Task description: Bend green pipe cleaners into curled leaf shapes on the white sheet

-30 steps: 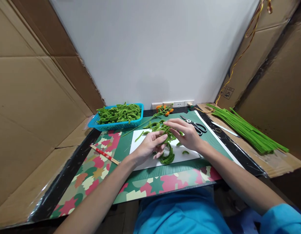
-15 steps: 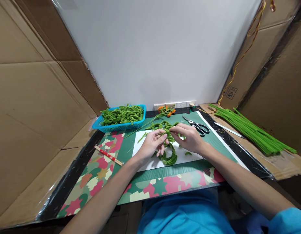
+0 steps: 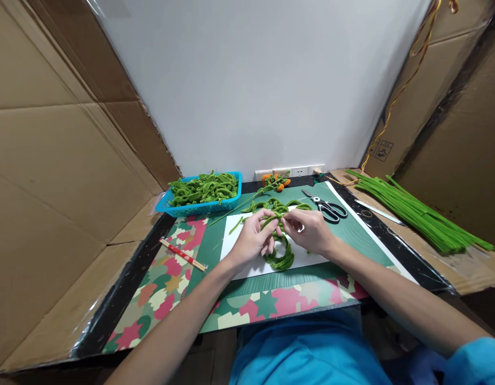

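Note:
My left hand pinches a short green pipe cleaner over the white paper. Beside it, my right hand has its fingertips closed on the other end of the same fuzzy piece. Below the hands lies a loose ring of curved green pipe cleaners, partly hidden by my left fingers. Behind my fingers several more curled green pieces lie in a heap. One straight short piece is on the paper to the left.
Curled green pieces fill a blue basket at the back left. Black-handled scissors and a bundle of long green pipe cleaners are on the right. An orange-flowered stem lies at the back; wrapped chopsticks lie left.
My right fingertips have shifted slightly along the green piece, with the hand turned a little. The whole view has moved slightly; the other things stay in place.

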A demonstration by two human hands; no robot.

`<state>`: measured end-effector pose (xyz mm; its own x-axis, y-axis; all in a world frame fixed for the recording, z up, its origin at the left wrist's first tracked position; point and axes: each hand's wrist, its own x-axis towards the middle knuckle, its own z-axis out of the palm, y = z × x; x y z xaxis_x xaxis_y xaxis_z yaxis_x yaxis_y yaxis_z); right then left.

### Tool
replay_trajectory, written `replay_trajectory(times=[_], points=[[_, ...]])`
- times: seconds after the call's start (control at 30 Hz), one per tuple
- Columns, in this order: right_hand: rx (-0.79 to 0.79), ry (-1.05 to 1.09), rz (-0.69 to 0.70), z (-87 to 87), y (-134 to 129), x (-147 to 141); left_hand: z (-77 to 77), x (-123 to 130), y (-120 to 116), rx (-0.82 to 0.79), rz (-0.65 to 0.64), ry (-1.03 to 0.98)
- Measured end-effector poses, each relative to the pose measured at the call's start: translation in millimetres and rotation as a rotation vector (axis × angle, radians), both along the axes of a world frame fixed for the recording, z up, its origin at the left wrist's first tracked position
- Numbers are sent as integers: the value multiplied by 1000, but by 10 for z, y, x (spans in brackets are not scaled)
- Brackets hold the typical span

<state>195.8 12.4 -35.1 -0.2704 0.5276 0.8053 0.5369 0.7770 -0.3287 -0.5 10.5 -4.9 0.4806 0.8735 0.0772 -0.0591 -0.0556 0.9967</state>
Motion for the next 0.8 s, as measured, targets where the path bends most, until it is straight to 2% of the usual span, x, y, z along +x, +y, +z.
replay_trajectory(times=[0.3,0.6,0.8], points=[[-93,36,101,62,-66,-50,13,19,-53,87,100,53],[-528,316,213,230,-163,-93,-55,-29,-62,298,163,174],[-541,329,171,255,-167,-107,-59,-3,-69,285,132,152]])
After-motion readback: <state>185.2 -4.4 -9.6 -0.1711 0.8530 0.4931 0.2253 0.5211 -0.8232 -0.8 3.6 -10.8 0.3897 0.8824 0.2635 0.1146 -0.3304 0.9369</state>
